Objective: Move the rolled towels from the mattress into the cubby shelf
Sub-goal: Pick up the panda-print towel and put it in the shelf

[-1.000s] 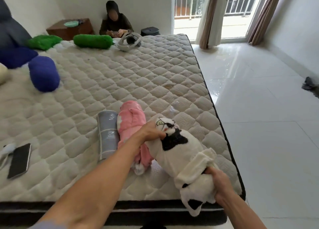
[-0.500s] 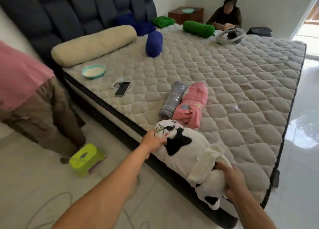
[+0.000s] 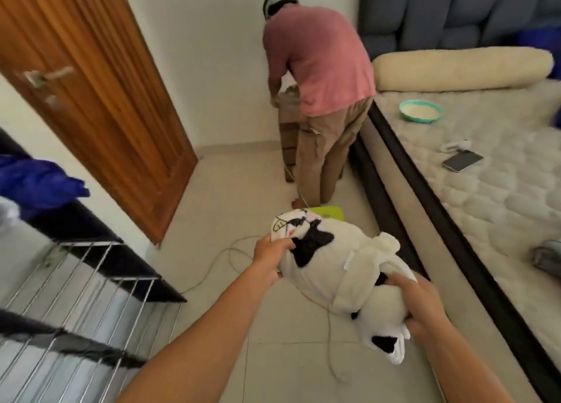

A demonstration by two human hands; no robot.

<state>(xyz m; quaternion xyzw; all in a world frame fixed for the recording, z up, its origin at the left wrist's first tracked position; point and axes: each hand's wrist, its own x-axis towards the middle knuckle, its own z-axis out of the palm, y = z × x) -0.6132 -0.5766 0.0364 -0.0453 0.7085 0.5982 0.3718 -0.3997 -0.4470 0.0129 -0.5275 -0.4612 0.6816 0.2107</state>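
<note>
White-and-black rolled towel (image 3: 334,269) hangs over bare floor tiles (image 3: 230,196), left hand (image 3: 270,258) and right hand (image 3: 422,308) gripping its ends, between mattress (image 3: 491,208) edge and shelf (image 3: 91,284).

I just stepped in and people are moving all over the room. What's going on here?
A person is carrying a rolled white-and-black towel over the floor beside the mattress, the left hand gripping one end and the right hand the other. A wire shelf with black tiers stands to the left. Another person in a pink shirt bends over a box by the wall. A phone and a bowl lie on the mattress.
</note>
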